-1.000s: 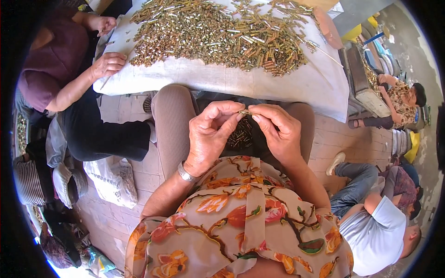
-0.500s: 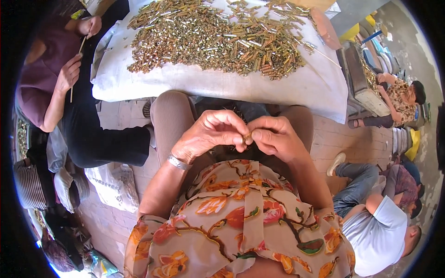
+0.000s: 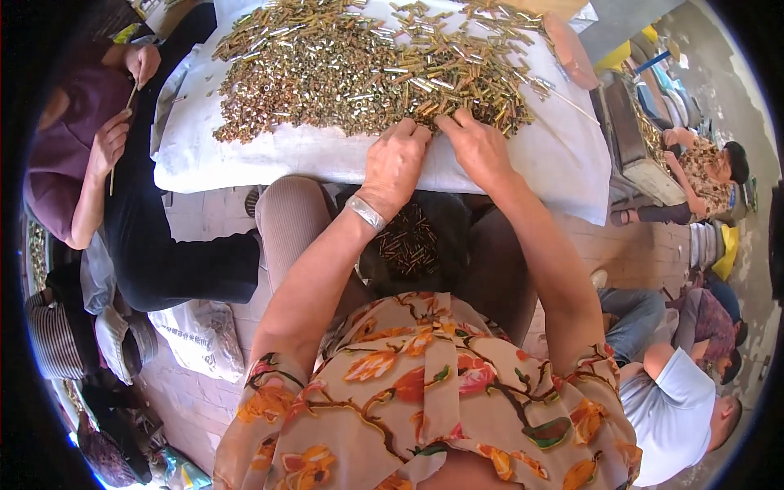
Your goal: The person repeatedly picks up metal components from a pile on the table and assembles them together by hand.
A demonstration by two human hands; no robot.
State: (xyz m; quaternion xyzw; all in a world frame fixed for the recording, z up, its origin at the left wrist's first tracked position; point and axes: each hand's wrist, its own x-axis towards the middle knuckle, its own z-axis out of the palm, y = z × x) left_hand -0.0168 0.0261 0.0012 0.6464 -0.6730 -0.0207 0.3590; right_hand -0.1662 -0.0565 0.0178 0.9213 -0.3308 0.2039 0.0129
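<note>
A wide heap of small brass-coloured metal parts [image 3: 318,90] covers the far side of the white cloth [image 3: 269,163]. Short ring-like pieces lie mostly on the left, longer slim tubes [image 3: 449,82] on the right. At the heap's near edge my left hand [image 3: 396,162], with a silver bracelet on its wrist, has its fingers curled together, tips among the parts. Close beside it, my right hand [image 3: 475,151] pinches at the same edge, its thumb and forefinger together. Whatever the fingertips of either hand hold is hidden.
Between my knees a dark container [image 3: 408,241] holds several slim metal pieces. A person [image 3: 90,155] on the left holds a thin stick. More people [image 3: 670,408] sit at the right. A white plastic bag [image 3: 196,335] lies on the floor. A reddish board [image 3: 572,51] stands at the cloth's right.
Both hands have moved forward from above my lap, where they pinched a small piece together, to the near edge of the heap. The dark container between my knees now shows.
</note>
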